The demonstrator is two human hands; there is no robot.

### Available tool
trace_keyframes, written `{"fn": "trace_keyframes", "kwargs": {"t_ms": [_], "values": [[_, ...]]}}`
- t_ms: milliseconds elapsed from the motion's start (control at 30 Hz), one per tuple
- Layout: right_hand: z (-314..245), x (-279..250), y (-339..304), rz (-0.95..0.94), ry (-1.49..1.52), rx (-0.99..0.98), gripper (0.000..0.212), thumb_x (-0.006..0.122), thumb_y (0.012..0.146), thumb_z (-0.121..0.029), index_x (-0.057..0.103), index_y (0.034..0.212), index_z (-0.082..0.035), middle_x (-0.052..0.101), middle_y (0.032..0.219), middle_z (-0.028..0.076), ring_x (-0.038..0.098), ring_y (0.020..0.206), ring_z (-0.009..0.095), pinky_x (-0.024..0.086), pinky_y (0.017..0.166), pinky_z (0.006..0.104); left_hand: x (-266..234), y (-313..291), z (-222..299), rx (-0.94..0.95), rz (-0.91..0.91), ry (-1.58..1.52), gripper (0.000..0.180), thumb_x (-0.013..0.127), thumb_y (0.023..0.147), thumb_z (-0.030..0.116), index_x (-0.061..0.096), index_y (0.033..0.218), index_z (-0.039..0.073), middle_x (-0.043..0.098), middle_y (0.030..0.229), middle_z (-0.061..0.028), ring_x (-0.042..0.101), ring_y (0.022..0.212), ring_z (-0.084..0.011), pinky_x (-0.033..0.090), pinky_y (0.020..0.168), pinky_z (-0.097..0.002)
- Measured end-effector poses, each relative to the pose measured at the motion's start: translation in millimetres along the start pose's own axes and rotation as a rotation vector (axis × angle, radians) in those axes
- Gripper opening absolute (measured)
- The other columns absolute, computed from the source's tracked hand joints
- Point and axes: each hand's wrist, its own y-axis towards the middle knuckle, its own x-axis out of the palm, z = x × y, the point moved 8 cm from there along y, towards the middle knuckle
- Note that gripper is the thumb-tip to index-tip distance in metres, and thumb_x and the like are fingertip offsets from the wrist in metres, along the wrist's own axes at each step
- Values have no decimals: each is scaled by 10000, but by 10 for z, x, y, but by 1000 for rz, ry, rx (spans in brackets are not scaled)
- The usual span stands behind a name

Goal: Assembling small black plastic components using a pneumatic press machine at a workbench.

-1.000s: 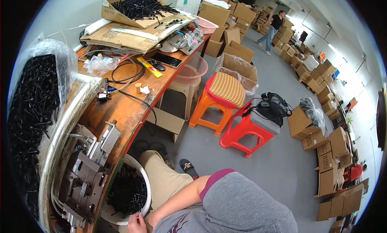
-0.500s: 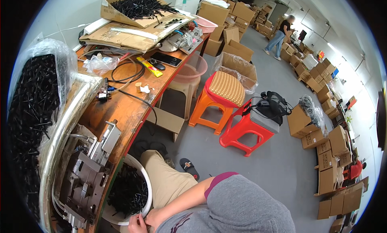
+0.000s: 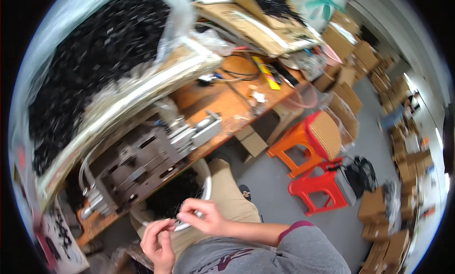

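Observation:
My left hand (image 3: 159,241) and my right hand (image 3: 203,217) are close together over the near rim of a white bucket (image 3: 207,181). The bucket holds a heap of small black pieces (image 3: 173,195). My right thumb and forefinger are pinched, and the left fingertips curl toward them. Anything between the fingers is too small and blurred to make out. Just beyond the bucket, a grey metal fixture (image 3: 142,167) with clamps and cylinders sits on the wooden workbench (image 3: 232,120).
A large plastic-lined box of black pieces (image 3: 104,51) stands at the far left of the bench. Cables, a yellow packet (image 3: 266,74) and flattened cardboard (image 3: 246,29) lie farther along. An orange stool (image 3: 296,153) and a red stool (image 3: 313,188) stand right; cartons (image 3: 379,212) line the floor.
My view has swung left, so the bench and stools appear farther right. Both hands have come up from the lower edge and show more fully over the bucket's rim.

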Motion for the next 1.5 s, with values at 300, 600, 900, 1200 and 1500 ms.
{"fn": "trace_keyframes", "kwargs": {"t_ms": [300,600,900,1200,1500], "values": [[-267,383,-24,-216,38,-69,101,637,899,-17,610,809,20,552,691,47,487,573,115,381,513,255,-141,422,1478,380,-219,-966,443,454,971,364,556,1196,-4,655,1038,-207,652,898,-341,544,831,-478],[-160,419,-55,-278,-40,8,133,639,918,-65,620,805,3,551,689,32,482,559,94,376,502,245,-356,554,1668,448,-472,-1054,485,631,900,23,514,1369,64,655,1159,-206,683,945,-397,597,827,-455],[-140,432,-17,-290,-6,10,109,652,904,-40,626,813,14,557,691,35,490,572,95,385,519,239,-653,570,1271,526,-343,-1077,373,505,1016,281,660,863,-22,680,805,-150,565,417,-209,556,486,-345],[-305,220,160,-196,-126,-102,54,684,857,-7,644,827,12,592,708,51,522,589,104,405,528,244,-382,392,301,-114,244,-587,130,501,957,-55,619,1011,-63,651,847,-165,655,645,-169,542,594,-259],[-1094,-69,1441,21,-521,-508,176,718,807,-32,607,943,-23,583,842,50,541,680,115,440,599,246,-280,207,-41,-106,52,-157,317,567,895,-61,540,1210,-40,661,1063,-175,670,780,-162,542,728,-271]]}}
